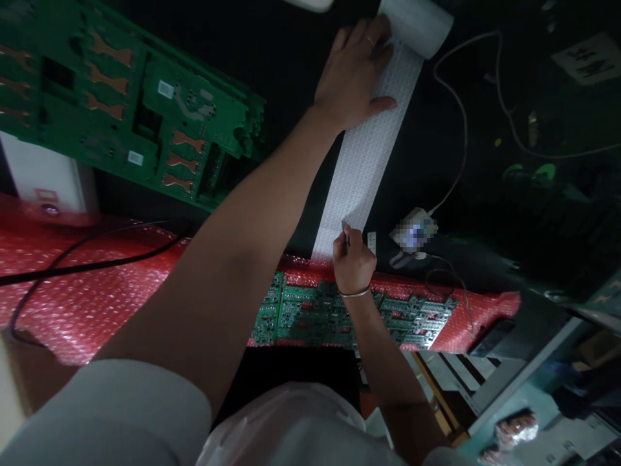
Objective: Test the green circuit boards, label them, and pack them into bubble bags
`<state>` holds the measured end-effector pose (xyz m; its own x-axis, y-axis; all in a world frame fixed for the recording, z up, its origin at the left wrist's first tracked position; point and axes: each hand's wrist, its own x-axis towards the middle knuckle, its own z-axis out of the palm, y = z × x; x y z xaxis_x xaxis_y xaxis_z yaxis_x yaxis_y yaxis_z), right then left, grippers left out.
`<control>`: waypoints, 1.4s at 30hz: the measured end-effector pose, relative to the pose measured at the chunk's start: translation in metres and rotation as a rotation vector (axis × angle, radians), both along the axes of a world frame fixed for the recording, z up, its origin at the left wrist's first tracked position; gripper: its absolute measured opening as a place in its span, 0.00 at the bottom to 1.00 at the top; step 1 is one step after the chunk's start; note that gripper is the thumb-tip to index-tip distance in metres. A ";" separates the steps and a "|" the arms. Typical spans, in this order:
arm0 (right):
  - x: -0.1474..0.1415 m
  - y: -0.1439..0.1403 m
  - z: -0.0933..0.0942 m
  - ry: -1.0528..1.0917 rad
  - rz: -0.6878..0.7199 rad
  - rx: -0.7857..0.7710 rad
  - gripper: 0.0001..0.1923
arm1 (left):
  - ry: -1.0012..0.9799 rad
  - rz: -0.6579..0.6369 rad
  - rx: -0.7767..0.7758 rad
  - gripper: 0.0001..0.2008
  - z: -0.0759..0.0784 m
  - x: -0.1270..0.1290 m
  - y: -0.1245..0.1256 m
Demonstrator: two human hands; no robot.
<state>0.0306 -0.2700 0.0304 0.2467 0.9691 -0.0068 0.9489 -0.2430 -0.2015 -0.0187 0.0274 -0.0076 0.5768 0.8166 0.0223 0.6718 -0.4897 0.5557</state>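
A long strip of small white labels [365, 155] runs down the dark table from its roll [421, 27]. My left hand [356, 74] lies across the upper strip, thumb spread out on it, fingers against the roll's near left side. Close to the strip's lower end, my right hand [355, 264] is closed around a small pointed metal tool [345, 228]. The tip touches or hovers just over the labels; I cannot tell which. Most of the tool is hidden in my fingers. A small white piece with dark dots [371, 242] lies beside that hand.
Green circuit boards [109, 97] with copper-coloured pieces stand at left. Along the front edge, a populated circuit board panel [310, 310] rests on red bubble wrap [97, 285]. A small device [414, 230] with a cable sits at right. A black cable [87, 264] crosses the left side.
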 end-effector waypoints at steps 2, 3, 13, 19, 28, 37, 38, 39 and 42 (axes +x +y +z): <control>-0.001 -0.002 0.000 0.008 -0.007 -0.027 0.16 | 0.006 -0.001 -0.004 0.36 -0.001 0.000 -0.001; -0.001 -0.003 0.001 0.009 -0.011 -0.036 0.16 | 0.009 -0.002 -0.008 0.36 -0.001 0.000 -0.001; -0.005 -0.012 0.005 0.014 0.015 0.040 0.15 | -0.020 -0.014 -0.024 0.37 -0.004 0.001 0.002; -0.007 -0.015 0.006 0.021 -0.014 -0.008 0.17 | 0.007 -0.002 -0.061 0.38 -0.004 0.002 0.003; -0.011 -0.023 0.008 0.003 -0.022 -0.027 0.16 | -0.014 0.000 -0.006 0.38 -0.003 0.002 0.000; -0.015 -0.030 0.008 0.003 -0.013 -0.013 0.15 | -0.017 -0.013 -0.021 0.38 -0.002 0.001 0.001; -0.015 -0.031 0.009 0.002 -0.012 -0.017 0.15 | -0.021 -0.012 -0.018 0.38 -0.002 0.001 0.001; -0.015 -0.032 0.009 0.000 -0.008 -0.018 0.15 | -0.024 -0.008 -0.016 0.37 -0.003 0.001 0.001; -0.015 -0.033 0.010 -0.018 0.007 -0.008 0.14 | -0.020 -0.001 -0.012 0.38 -0.003 0.001 0.001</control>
